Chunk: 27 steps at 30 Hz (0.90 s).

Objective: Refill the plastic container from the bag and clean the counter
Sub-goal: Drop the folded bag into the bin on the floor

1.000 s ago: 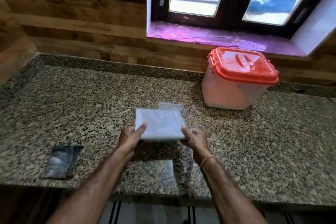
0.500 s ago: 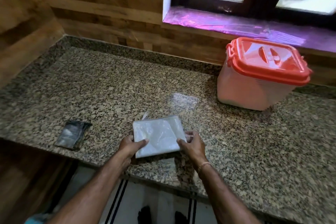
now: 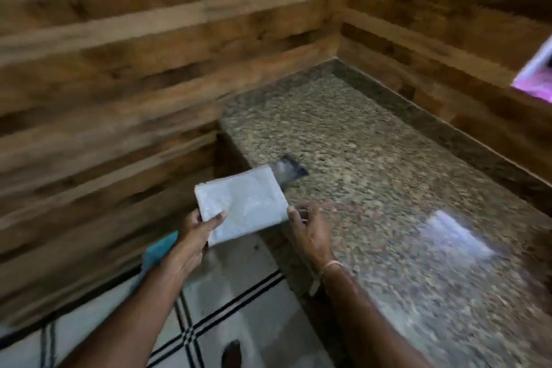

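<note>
Left hand (image 3: 195, 228) grip holds folded white bag (image 3: 242, 205), seemingly empty; right hand (image 3: 310, 228) grip loose beside it.

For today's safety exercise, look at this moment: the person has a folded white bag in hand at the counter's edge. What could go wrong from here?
1. The folded white bag is pinched only at one corner by the left hand; the right hand looks to be off it, so it may slip to the floor.
2. The bag hangs beyond the counter edge, just before the dark pouch, and could knock it.
</note>
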{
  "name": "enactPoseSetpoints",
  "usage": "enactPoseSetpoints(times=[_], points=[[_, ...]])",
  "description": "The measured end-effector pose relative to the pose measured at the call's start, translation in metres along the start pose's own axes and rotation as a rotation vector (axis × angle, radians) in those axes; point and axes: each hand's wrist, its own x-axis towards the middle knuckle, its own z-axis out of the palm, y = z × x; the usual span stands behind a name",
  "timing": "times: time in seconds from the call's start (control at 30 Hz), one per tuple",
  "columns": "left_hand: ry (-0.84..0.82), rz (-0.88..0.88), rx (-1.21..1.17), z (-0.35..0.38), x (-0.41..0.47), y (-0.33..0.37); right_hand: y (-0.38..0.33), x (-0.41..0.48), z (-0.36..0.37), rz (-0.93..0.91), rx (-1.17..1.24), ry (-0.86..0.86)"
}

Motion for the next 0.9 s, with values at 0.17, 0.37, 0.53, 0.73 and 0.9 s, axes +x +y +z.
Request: enactPoseSetpoints(times=[0.17,0.37,0.53,0.73,0.9], points=[[0.218,-0.070,-0.097,-0.127,0.018,-0.030,-0.029,-0.005,0.116,-0.066,-0.268,-0.333],[0.422,-0.219,-0.210,-0.247,0.066,-0.087,-0.026,-0.005,0.264,-0.044,-0.418,-0.532],[0.540,-0.362,-0.234,-0.306,0.127,-0.150,0.030,0.010,0.378,0.050,-0.540,-0.591],[0.614,-0.425,-0.260,-0.341,0.220,-0.237,0.131,0.047,0.498,0.255,-0.553,-0.650],[0.637,-0.455,-0.301,-0.353,0.316,-0.344,0.254,0.091,0.601,0.542,-0.468,-0.720]])
